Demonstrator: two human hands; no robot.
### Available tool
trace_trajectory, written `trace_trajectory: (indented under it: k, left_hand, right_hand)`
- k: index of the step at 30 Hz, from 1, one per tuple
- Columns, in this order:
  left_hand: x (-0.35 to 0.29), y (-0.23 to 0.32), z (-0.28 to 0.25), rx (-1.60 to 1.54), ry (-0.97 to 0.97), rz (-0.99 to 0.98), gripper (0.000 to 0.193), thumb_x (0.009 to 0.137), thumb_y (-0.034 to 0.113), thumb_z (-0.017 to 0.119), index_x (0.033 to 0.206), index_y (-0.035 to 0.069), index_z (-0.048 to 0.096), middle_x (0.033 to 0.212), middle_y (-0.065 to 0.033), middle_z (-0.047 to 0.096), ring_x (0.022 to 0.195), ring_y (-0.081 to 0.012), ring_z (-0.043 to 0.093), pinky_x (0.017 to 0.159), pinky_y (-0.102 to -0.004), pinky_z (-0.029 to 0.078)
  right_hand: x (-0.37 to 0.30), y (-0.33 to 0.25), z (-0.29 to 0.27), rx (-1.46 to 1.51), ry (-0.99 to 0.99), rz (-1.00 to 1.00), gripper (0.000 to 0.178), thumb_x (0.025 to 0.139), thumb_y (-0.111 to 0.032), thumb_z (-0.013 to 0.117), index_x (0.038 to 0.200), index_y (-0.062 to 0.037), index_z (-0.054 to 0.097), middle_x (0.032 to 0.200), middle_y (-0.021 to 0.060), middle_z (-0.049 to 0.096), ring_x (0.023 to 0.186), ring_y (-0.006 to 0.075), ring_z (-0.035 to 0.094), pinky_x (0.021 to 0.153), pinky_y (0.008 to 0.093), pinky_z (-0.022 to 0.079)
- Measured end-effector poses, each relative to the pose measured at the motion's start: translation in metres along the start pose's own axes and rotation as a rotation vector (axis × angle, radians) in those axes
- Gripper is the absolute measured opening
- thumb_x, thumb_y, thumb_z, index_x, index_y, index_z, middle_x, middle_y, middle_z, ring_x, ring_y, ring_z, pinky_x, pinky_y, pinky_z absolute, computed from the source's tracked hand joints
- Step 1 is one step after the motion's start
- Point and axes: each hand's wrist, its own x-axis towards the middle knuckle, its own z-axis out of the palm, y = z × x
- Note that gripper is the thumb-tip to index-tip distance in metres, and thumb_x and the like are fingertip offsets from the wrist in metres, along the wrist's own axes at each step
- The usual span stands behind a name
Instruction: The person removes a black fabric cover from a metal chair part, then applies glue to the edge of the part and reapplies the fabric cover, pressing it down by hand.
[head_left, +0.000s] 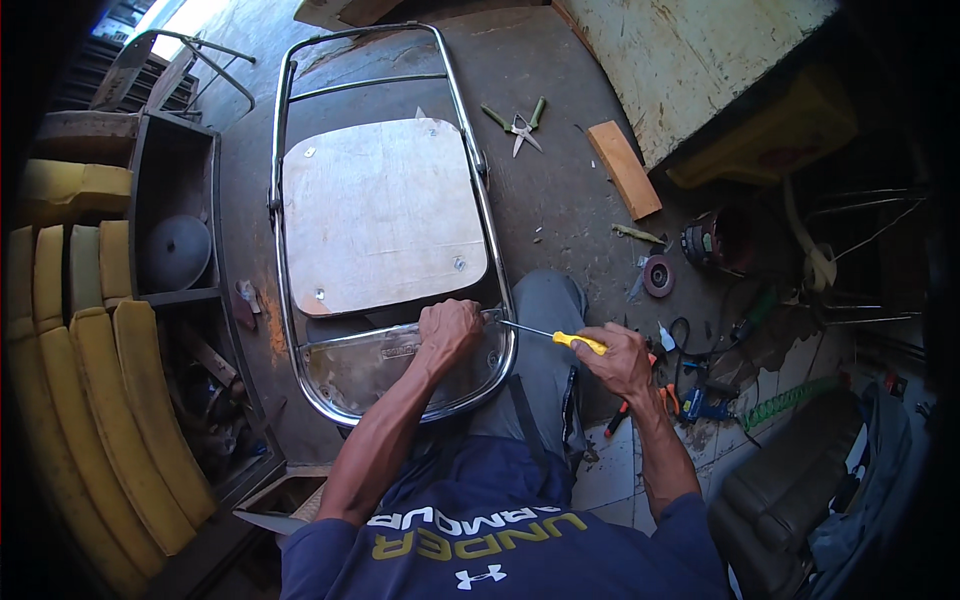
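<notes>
Yellow screwdriver [580,342], the right hand [617,358] closed round its handle, meets a chair [385,215] laid on the floor [560,220], apparently steadied by the curled left hand [450,330], whose grip is hidden; pruners [520,128] lie beyond

Folding chair [385,240] flat on floor [565,220], pale seat board [380,200] at 10 o'clock from middle of view. Right hand [614,358] at 4 o'clock, wrapped round yellow handle of screwdriver [577,342]. Thin tip at corner of chair's metal panel [345,368], between 4 and 5 o'clock on chair. Left hand [452,328], fingers bent, on panel's top edge, 5 o'clock on chair. Green-handled clippers [522,128], spread, near 12. Wood block [625,170] between 1 and 2. Round disc [658,276] at 3. Yellow pads [95,400] between 8 and 9.
</notes>
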Motion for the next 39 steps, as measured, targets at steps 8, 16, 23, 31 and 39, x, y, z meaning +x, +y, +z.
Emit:
trace_trajectory:
  k: [8, 16, 23, 31, 39]
  left_hand:
    - [0.001, -0.002, 0.002, 0.047, -0.052, -0.02, 0.037, 0.095, 0.048, 0.061, 0.107, 0.018, 0.079, 0.092, -0.0183, 0.076, 0.09, -0.0376, 0.074, 0.077, -0.0486, 0.054]
    - [0.0, -0.004, 0.003, 0.053, -0.019, -0.009, 0.036, 0.095, 0.047, 0.062, 0.105, 0.018, 0.079, 0.091, -0.0187, 0.076, 0.088, -0.0377, 0.074, 0.076, -0.0488, 0.055]
    - [0.0, -0.006, 0.01, 0.026, 0.059, 0.026, 0.029, 0.089, 0.036, 0.067, 0.094, 0.011, 0.08, 0.082, -0.0209, 0.074, 0.079, -0.039, 0.074, 0.069, -0.0486, 0.055]
    - [0.0, -0.002, 0.001, 0.01, 0.042, 0.062, 0.035, 0.092, 0.042, 0.066, 0.094, 0.01, 0.079, 0.082, -0.0206, 0.074, 0.08, -0.0388, 0.074, 0.07, -0.0494, 0.055]
    - [0.004, 0.031, 0.019, -0.325, 0.002, 0.573, 0.056, 0.091, 0.022, 0.069, 0.142, 0.007, 0.053, 0.126, -0.0213, 0.065, 0.113, -0.042, 0.065, 0.097, -0.0527, 0.052]
  right_hand:
    - [0.002, 0.003, 0.001, -0.008, 0.004, -0.018, 0.03, 0.088, -0.031, 0.077, 0.103, -0.0061, 0.079, 0.075, 0.0124, 0.065, 0.066, 0.0268, 0.066, 0.062, 0.0377, 0.053]
    - [0.012, 0.01, 0.004, 0.06, -0.096, 0.073, 0.035, 0.091, -0.037, 0.072, 0.104, -0.0046, 0.078, 0.072, 0.013, 0.067, 0.066, 0.0249, 0.065, 0.064, 0.0365, 0.052]
    - [0.094, 0.019, -0.015, -0.179, -0.654, 0.009, 0.033, 0.097, -0.037, 0.065, 0.106, -0.0072, 0.073, 0.069, 0.0073, 0.064, 0.06, 0.0209, 0.062, 0.058, 0.0392, 0.05]
    - [0.099, 0.005, -0.023, -0.679, -0.346, -0.498, 0.029, 0.086, -0.02, 0.07, 0.114, -0.0116, 0.067, 0.1, 0.0077, 0.059, 0.096, 0.028, 0.06, 0.075, 0.0442, 0.055]
    - [0.082, -0.019, -0.014, -0.642, -0.122, -0.703, 0.022, 0.085, -0.026, 0.072, 0.103, -0.012, 0.07, 0.099, 0.006, 0.06, 0.102, 0.0272, 0.057, 0.078, 0.0417, 0.049]
